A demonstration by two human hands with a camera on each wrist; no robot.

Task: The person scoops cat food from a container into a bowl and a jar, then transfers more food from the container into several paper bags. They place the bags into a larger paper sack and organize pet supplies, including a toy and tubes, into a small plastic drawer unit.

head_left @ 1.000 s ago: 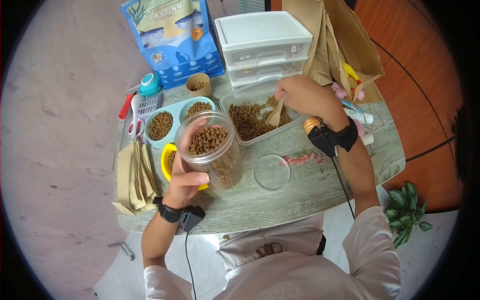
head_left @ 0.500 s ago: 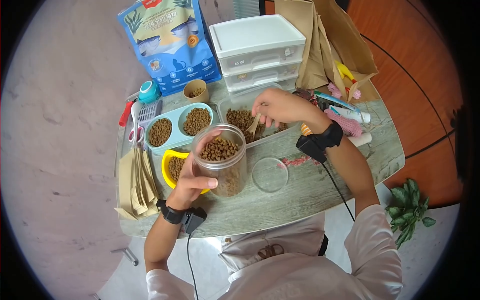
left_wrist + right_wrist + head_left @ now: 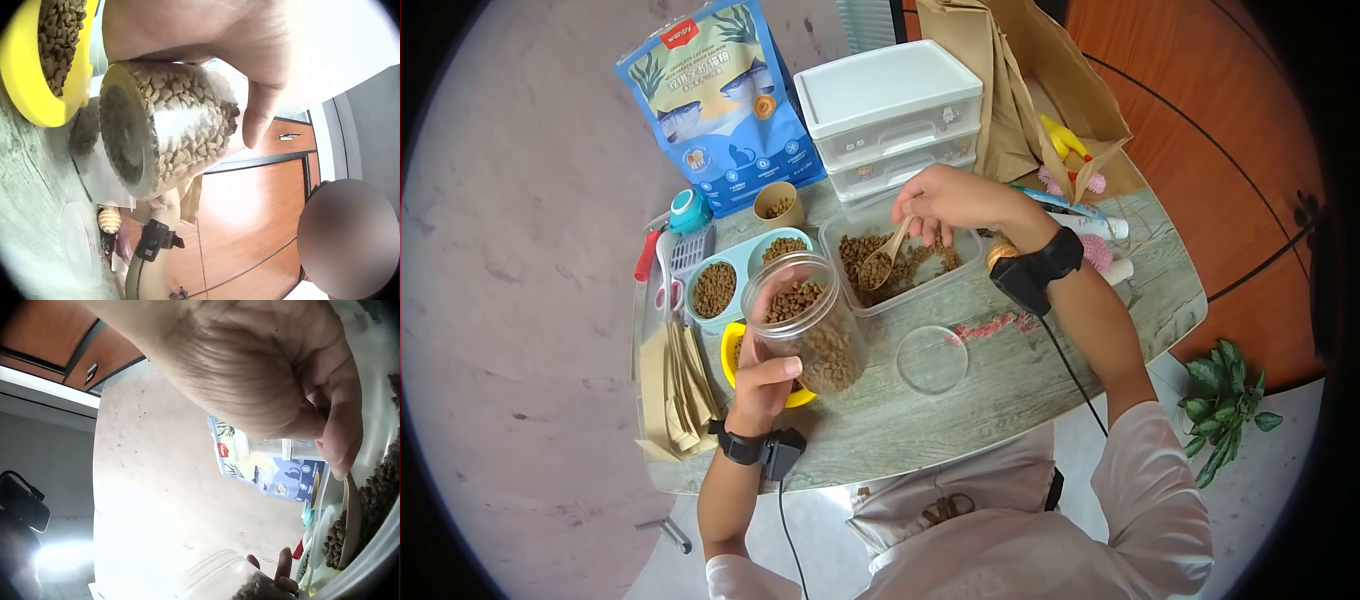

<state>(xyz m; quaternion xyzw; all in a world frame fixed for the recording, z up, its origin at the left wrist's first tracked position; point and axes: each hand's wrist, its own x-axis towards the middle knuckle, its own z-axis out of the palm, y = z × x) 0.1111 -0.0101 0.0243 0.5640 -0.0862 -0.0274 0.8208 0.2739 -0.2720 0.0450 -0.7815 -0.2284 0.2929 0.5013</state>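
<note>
My left hand (image 3: 760, 388) grips a clear plastic jar (image 3: 832, 350) of brown kibble, tilted above the table, thumb on its near side. Seen from the left wrist, its base faces the camera and kibble shows through the wall. A wooden spoon (image 3: 897, 238) is pinched in my right hand (image 3: 960, 203), over a clear plastic bin (image 3: 935, 290) partly filled with kibble. Kibble lies in the spoon's bowl, as the right wrist view also shows. A round clear lid (image 3: 932, 360) lies flat on the table, right of the jar.
A yellow bowl (image 3: 729, 352) and a pale blue double bowl (image 3: 745, 258) hold kibble. Behind stand a paper cup (image 3: 782, 212), a blue food bag (image 3: 745, 165) and white drawers (image 3: 890, 90). Folded paper bags (image 3: 670, 390) lie left; a large paper bag (image 3: 975, 90) stands back right.
My right hand has moved left over the bin, and the spoon has come up from the kibble with some in its bowl. My left hand still holds the jar. The head view has shifted.
</note>
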